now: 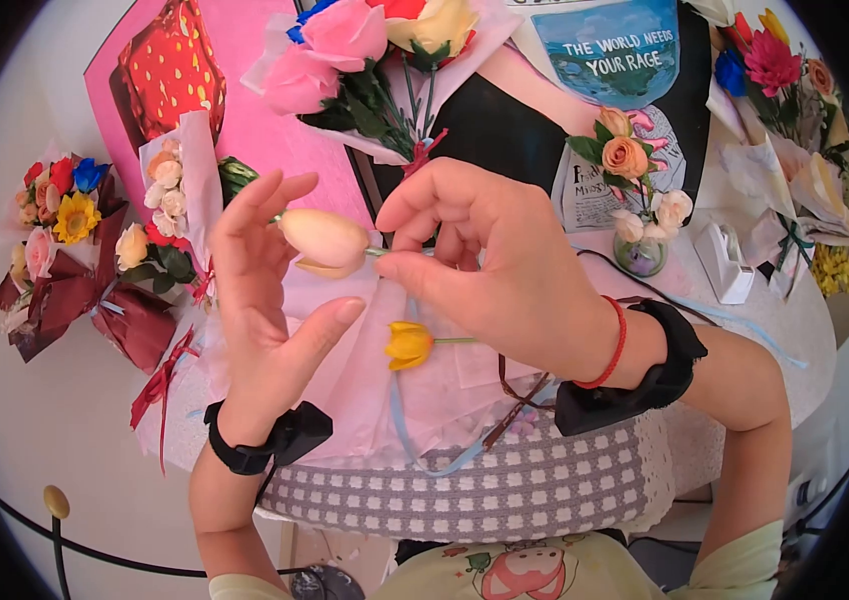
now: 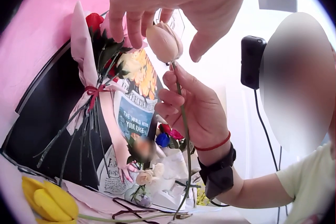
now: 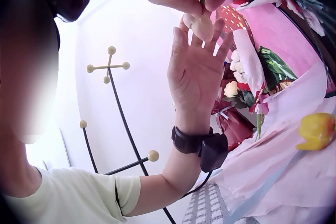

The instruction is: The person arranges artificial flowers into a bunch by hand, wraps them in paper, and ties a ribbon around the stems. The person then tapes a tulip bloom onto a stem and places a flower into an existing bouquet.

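Observation:
A cream-peach tulip is held up above the table, its bloom pointing left in the head view. My right hand pinches its green stem just under the bloom with thumb and fingertips. The rest of the stem hangs down in the left wrist view. My left hand is spread around the bloom, fingers mostly straight and thumb apart, with the fingertips close to the petals. Below the hands, a yellow tulip lies on pale pink wrapping paper.
Wrapped bouquets stand at the left, and a large pink rose bouquet lies at the back. To the right are a small glass vase of roses and a white tape dispenser. Blue ribbon trails over a checked cloth.

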`<action>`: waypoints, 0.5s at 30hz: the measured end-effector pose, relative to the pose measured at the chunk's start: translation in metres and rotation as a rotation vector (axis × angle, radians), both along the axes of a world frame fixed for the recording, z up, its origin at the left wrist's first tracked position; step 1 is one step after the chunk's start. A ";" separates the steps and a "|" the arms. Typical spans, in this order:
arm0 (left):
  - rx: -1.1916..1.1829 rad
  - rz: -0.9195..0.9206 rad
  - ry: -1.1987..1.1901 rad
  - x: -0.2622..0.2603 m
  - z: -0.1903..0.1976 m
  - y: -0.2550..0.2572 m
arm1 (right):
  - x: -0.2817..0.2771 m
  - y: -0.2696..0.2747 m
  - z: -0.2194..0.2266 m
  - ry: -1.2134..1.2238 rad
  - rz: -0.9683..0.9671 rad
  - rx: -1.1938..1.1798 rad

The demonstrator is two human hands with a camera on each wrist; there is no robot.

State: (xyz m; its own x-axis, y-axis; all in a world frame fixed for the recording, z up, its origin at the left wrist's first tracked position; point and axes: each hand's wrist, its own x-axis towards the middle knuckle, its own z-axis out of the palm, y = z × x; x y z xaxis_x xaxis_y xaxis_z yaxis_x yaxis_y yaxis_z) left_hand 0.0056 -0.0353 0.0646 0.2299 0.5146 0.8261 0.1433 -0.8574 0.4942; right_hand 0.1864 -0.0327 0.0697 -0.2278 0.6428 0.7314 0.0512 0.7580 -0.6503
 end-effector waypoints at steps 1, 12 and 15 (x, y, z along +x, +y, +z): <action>0.002 0.004 -0.003 0.001 -0.001 0.000 | 0.000 0.000 0.000 0.002 -0.002 0.014; 0.191 0.072 -0.035 0.004 0.001 0.002 | -0.001 -0.002 0.011 -0.010 -0.031 0.086; 0.061 0.056 -0.154 0.007 -0.002 0.001 | -0.003 0.002 0.018 0.033 0.048 0.116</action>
State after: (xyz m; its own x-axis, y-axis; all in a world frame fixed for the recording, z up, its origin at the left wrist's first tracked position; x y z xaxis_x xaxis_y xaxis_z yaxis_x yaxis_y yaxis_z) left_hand 0.0128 -0.0339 0.0623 0.0704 0.4709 0.8794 0.1186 -0.8793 0.4613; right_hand 0.1833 -0.0311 0.0878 -0.2314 0.5420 0.8079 -0.0069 0.8295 -0.5585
